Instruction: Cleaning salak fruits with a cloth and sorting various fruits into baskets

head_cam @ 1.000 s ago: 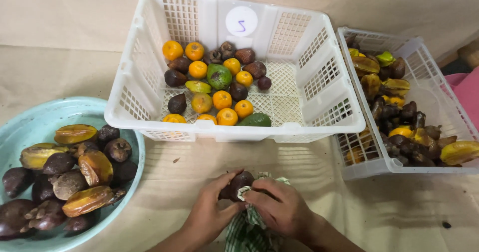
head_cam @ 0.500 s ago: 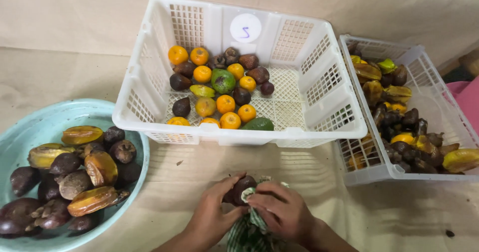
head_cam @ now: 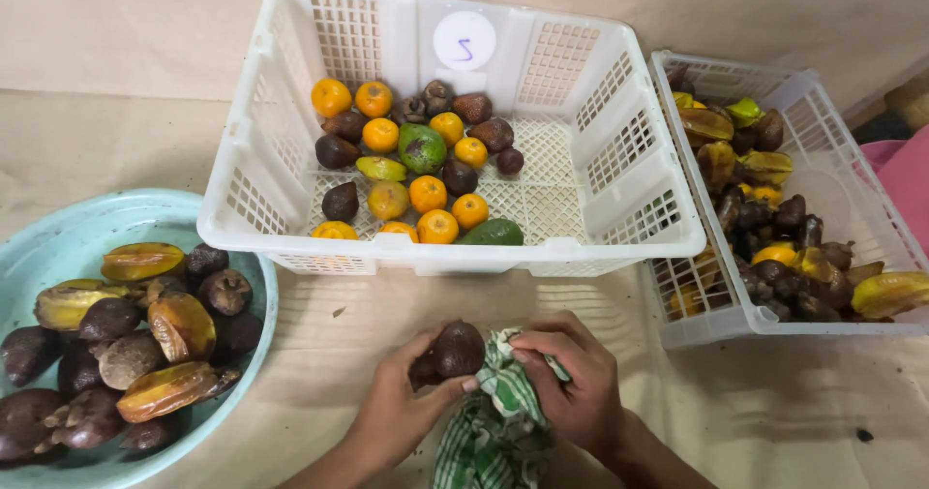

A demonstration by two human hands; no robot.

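My left hand (head_cam: 402, 402) grips a dark brown, rough-skinned fruit (head_cam: 457, 348) low in the middle of the view. My right hand (head_cam: 573, 381) bunches a green and white checked cloth (head_cam: 494, 421) against that fruit. The cloth hangs down between both wrists. Beyond the hands stands a white plastic basket (head_cam: 242, 194) with small orange fruits, dark brown fruits and green ones in it.
A light blue basin (head_cam: 58, 233) at the left holds dark brown fruits and yellow-brown star-shaped fruits. A second white basket (head_cam: 721, 320) at the right is filled with similar dark and yellow fruit. Beige paper covers the surface. Something pink (head_cam: 910, 184) shows at the right edge.
Both hands turned the dark fruit in the cloth, and it now sits higher in my left hand. The view drifted slightly; baskets and basin stayed in place.
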